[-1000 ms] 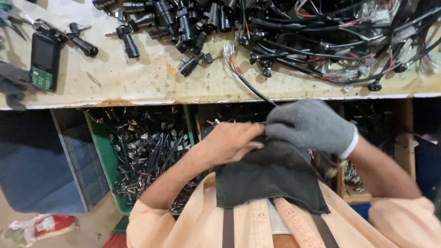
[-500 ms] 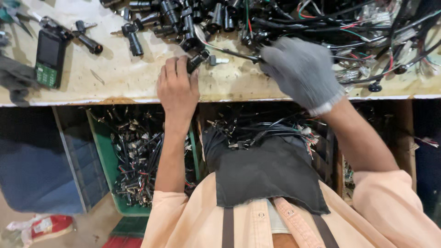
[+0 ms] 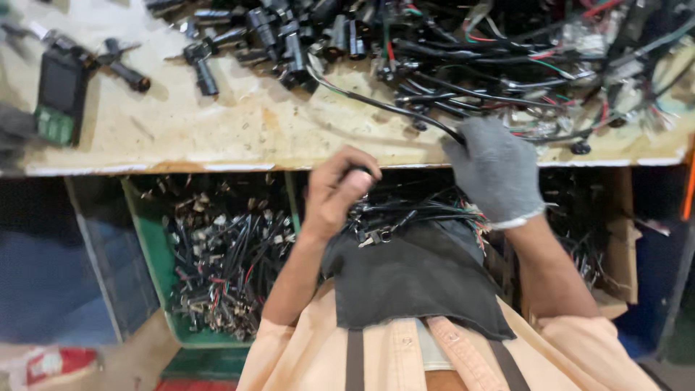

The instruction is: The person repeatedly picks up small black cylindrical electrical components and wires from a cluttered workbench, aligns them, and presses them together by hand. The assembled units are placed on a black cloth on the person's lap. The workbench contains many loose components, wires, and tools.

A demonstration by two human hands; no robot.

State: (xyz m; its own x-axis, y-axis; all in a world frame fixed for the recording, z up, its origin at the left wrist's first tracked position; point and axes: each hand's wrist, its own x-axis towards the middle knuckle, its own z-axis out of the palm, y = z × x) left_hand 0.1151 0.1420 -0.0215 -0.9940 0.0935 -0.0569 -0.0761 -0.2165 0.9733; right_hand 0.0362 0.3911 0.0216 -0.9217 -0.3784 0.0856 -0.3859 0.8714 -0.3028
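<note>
1. The bare left hand sits just below the workbench edge, its fingers curled shut around a small black connector at the end of a lead.
2. The right hand, in a grey knit glove, is closed on a black cable that runs up and left across the bench top into the heap of wiring harnesses.
3. The two hands are apart, the cable between them.
4. The cable looks light and limp; it would likely snag in the tangle, so a hold close to the stiff plug end seems best.
5. A dark apron over the lap carries more loose leads.
6. A green bin under the bench at left holds small wired parts; a brown cardboard box stands at right.
7. A dark handheld device with a green lower part lies at the bench's left; a red-and-white packet lies on the floor, its print unreadable.
</note>
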